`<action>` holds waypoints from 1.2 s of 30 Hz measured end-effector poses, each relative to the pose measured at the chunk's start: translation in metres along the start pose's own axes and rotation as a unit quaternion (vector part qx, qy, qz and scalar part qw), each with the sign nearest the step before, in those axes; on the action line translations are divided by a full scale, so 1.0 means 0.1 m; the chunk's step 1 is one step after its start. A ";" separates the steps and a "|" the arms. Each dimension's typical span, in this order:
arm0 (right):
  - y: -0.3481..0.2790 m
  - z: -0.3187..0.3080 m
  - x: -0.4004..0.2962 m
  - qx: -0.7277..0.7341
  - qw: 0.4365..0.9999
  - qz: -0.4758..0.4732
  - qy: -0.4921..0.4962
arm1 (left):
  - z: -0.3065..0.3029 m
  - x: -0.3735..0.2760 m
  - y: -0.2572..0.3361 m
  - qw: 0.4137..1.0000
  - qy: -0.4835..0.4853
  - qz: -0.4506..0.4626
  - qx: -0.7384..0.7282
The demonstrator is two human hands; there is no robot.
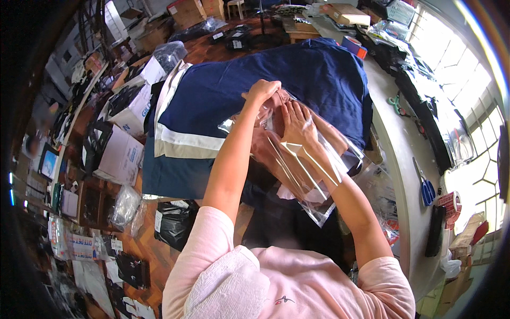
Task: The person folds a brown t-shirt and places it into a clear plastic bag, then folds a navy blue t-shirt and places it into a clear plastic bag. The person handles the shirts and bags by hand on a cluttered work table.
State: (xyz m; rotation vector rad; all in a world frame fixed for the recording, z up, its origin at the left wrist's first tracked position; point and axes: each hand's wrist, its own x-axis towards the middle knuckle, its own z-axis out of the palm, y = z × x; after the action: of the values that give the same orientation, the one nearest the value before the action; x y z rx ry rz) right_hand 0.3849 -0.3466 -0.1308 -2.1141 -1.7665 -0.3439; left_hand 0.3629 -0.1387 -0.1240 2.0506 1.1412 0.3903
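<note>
A brownish-pink folded garment [326,129] lies in a clear plastic bag [318,213], slanting across a spread navy garment [215,91]. My left hand [263,91] has its fingers curled over the bag's far end, pinching plastic and fabric there. Inside the bag, my right hand [298,121] rests flat on the brownish-pink cloth with its fingers slightly apart. The bag's loose mouth drapes over my right forearm. Beneath the navy garment show the edges of a white garment [189,136] and a beige garment [169,149]. A dark teal cloth [171,175] hangs lowest.
On the right-hand counter [388,119] are green-handled scissors [395,104], blue-handled scissors [427,191] and a roll of printed tape [450,203]. Cardboard boxes [119,155] stand at left on the wood floor. A black plastic parcel [177,223] lies near my left side.
</note>
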 end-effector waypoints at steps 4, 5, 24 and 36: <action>-0.02 0.00 0.00 0.005 1.000 0.011 -0.002 | -0.01 0.07 0.10 0.987 -0.005 0.054 0.153; -0.05 -0.02 -0.02 0.001 0.999 0.010 0.033 | 0.00 0.11 0.10 0.981 -0.012 0.069 0.179; 0.10 -0.24 -0.23 0.041 0.998 -0.042 -0.011 | -0.25 -0.33 0.15 0.979 -0.204 -0.012 0.025; 0.12 -0.46 -0.79 0.049 0.988 -0.145 0.008 | -0.17 -0.47 0.09 0.964 -0.214 0.057 -0.144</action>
State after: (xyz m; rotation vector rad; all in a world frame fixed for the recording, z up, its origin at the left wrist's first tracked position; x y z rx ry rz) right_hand 0.3844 -0.4380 -0.1233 -1.7844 -2.0399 -0.3408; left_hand 0.3320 -0.1725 -0.1021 1.8277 0.6644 0.1432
